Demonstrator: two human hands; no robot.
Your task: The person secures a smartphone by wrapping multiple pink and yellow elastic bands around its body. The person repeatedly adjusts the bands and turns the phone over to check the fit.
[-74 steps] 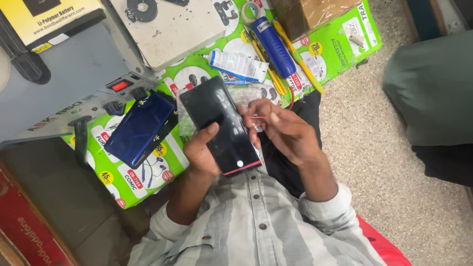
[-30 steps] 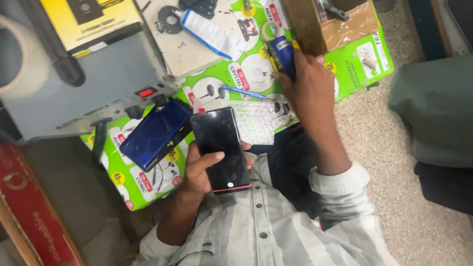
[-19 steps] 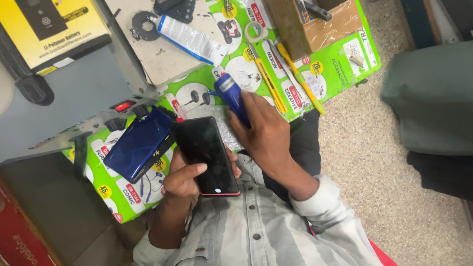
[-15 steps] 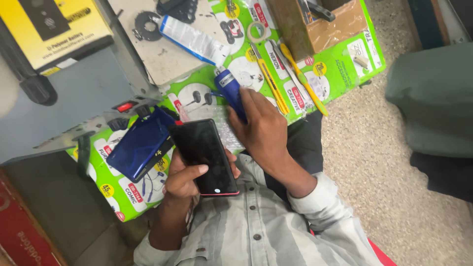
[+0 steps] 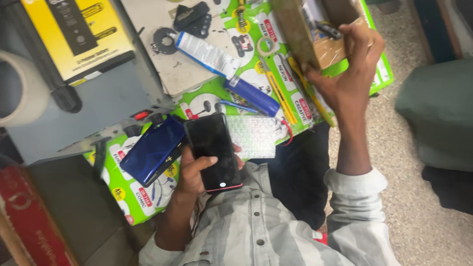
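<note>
My left hand (image 5: 193,170) grips a black phone (image 5: 213,150) with a dark screen, held over my lap. My right hand (image 5: 349,74) reaches up to the right and clasps the wall of a brown cardboard box (image 5: 300,37), fingers curled over its edge. A blue cylinder (image 5: 253,96) lies loose on the green printed sheet (image 5: 148,197), next to a piece of bubble wrap (image 5: 253,137). A shiny blue phone back (image 5: 152,150) rests just left of the black phone.
A white tube (image 5: 207,53), a tape ring (image 5: 268,45) and yellow tools (image 5: 286,91) lie above. A grey machine (image 5: 98,103), a yellow box (image 5: 74,34) and a big tape roll (image 5: 17,88) stand at the left. Another person's grey-clad leg (image 5: 438,113) is on the right.
My right hand held the blue cylinder near the phone; it has since put it down on the green sheet and moved up right to the cardboard box. The phone stays in my left hand.
</note>
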